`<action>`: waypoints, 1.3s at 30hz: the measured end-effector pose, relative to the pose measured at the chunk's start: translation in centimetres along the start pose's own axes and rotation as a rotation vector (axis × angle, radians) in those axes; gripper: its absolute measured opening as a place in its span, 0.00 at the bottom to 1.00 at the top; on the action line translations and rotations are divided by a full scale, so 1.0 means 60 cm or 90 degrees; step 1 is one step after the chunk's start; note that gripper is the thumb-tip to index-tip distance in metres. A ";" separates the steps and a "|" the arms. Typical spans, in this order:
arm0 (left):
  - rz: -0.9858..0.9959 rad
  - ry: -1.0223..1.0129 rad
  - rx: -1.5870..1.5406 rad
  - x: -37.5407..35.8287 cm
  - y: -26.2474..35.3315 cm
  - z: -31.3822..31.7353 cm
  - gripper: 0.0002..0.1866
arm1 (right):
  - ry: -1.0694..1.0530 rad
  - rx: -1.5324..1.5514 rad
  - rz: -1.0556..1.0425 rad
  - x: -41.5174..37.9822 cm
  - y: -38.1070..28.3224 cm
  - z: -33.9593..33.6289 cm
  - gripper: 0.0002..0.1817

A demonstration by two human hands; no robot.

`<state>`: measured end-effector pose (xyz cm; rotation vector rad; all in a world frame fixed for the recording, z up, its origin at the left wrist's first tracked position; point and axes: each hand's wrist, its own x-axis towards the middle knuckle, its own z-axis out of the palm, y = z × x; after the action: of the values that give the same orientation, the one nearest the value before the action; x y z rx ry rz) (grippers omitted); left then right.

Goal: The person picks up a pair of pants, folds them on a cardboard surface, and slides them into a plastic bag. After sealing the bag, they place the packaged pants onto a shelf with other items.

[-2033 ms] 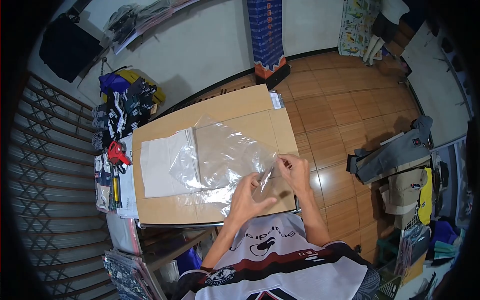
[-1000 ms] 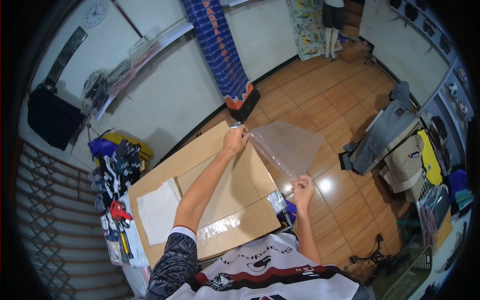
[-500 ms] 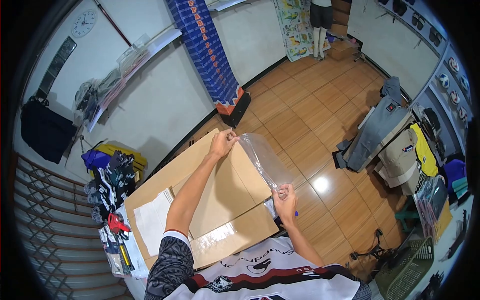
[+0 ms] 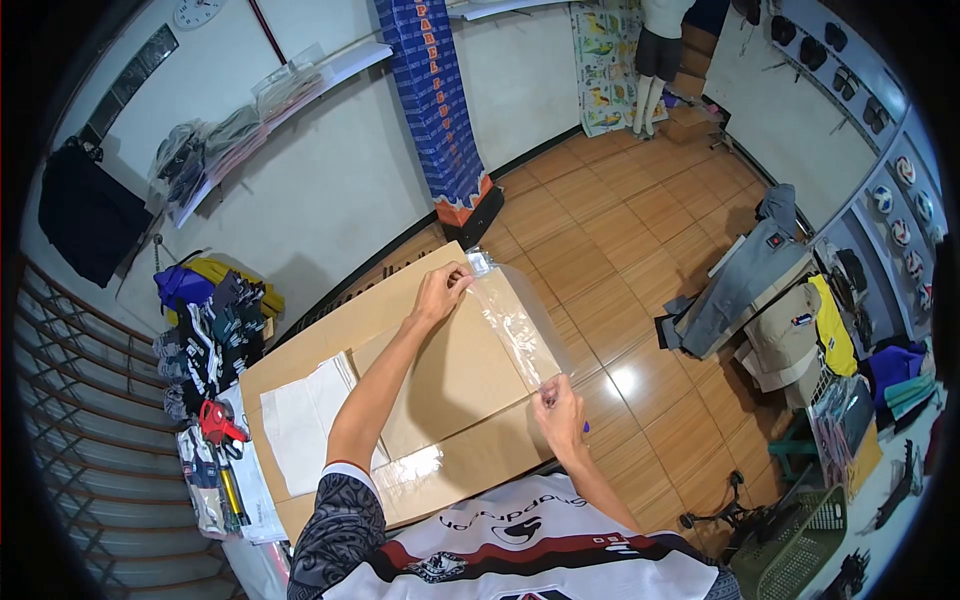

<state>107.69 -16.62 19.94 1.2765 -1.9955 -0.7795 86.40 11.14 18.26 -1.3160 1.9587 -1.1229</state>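
**Bag's back down on the bench edge now**

Head view: half a second ago the clear plastic bag hung out over the floor; now it lies along the right edge of the cardboard-topped bench. Left hand pinches its far corner shut, right hand pinches the near one. The white folded cloth stays put, so this looks like lining the bag up.
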 end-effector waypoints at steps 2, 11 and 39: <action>-0.003 -0.003 0.006 -0.023 -0.012 -0.015 0.08 | -0.030 -0.050 -0.005 -0.018 -0.010 0.011 0.11; 0.012 -0.025 0.084 -0.131 -0.067 -0.127 0.07 | -0.106 -0.170 -0.099 -0.111 -0.079 0.109 0.08; 0.016 0.024 0.110 -0.298 -0.157 -0.286 0.14 | -0.088 -0.214 -0.165 -0.270 -0.181 0.256 0.08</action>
<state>131.89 -5.79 19.98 1.3497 -2.0811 -0.5765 110.01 18.75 19.12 -1.8161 1.9732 -0.8068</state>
